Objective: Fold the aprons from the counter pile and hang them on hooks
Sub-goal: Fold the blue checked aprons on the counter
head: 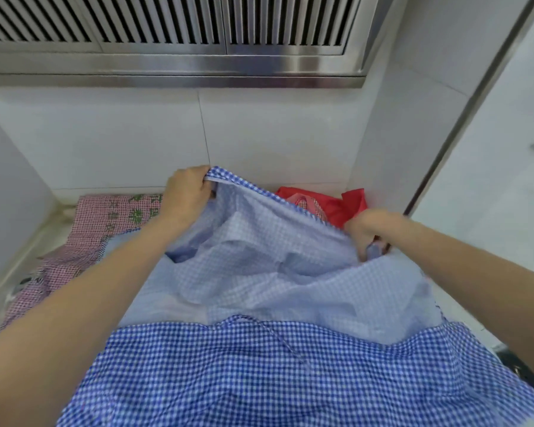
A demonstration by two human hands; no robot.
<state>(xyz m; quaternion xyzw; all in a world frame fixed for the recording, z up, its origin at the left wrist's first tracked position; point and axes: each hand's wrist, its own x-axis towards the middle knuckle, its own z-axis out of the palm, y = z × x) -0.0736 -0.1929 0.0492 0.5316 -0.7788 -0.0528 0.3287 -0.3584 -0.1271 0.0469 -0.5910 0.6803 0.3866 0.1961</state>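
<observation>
White-tiled walls and a steel vent hood [173,35] frame the desk [463,315], where both hands, left hand [187,192] and right hand [369,231], pinch the blue gingham apron's [259,365] far edge mid-fold, while the pink apron [90,229] far left and red apron [336,204] far right await, nothing hung yet.

A single wide-angle view is given, taken from the person's head and directed forward and steeply down. Both bare forearms are seen entering from the lower edge, so the blue-and-white checked cotton apron [259,365] is viewed from very close, filling the lower half. The white bench [463,315] is looked at from above. Further off, the white tiled wall [130,134] is faced squarely, and the ribbed stainless-steel extractor hood [173,32] is caught along the top edge. Straight lines are bent outward near the borders.
</observation>
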